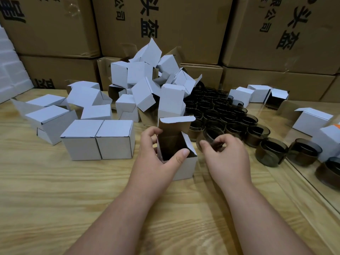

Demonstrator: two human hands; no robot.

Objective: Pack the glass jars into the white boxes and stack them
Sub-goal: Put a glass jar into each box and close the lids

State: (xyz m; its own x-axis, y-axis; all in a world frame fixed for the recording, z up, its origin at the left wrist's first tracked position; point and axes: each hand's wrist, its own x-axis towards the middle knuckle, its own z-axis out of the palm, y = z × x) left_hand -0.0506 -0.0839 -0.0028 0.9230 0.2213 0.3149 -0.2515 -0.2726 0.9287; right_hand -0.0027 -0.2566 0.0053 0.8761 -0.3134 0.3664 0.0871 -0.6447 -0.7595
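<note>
- Gripping an open white box [185,162] on the wooden table [55,190], the left hand [156,159] has its thumb hooked over the near rim and its fingers curled round the far left wall; the box stands upright with its lid flap raised behind the opening.
- The right hand [225,155] sits just right of that box, fingertips and thumb pinching the rim of a smoky glass jar [211,135], which is tipped toward the box and touches or nearly touches its right wall.
- More dark glass jars [220,111] stand packed together behind the right hand, with a few apart [270,151] along the table's right edge.
- Two closed white boxes [97,140] sit side by side, touching, left of the left hand.
- A loose heap of folded white boxes [147,85], many with flaps open, lies behind them.
- Large brown cartons [165,26] are stacked against the back, printed with black Chinese characters; "公司" reads clearly, the rest is cropped or tilted and I cannot tell the wording.
</note>
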